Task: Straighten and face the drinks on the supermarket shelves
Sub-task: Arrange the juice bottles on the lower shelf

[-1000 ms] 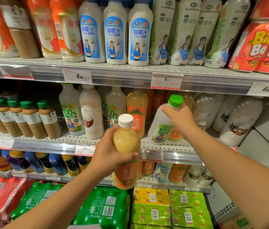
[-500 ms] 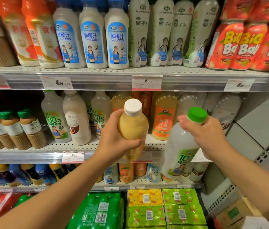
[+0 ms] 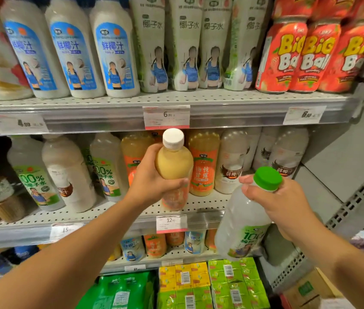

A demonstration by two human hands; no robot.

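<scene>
Working across the middle shelf (image 3: 208,204), we are seeing the job as partly done: the upper row is standing upright and label-out, while the row at nine o'clock is showing mixed drinks and turned labels. Our left hand (image 3: 152,177) is holding the mango bottle (image 3: 174,168) at centre, fingers clamped round its body, before its orange-labelled row. Our right hand (image 3: 281,204) at four o'clock is gripping the coconut water bottle (image 3: 243,228) by its neck, off the shelf, awaiting its place.
</scene>
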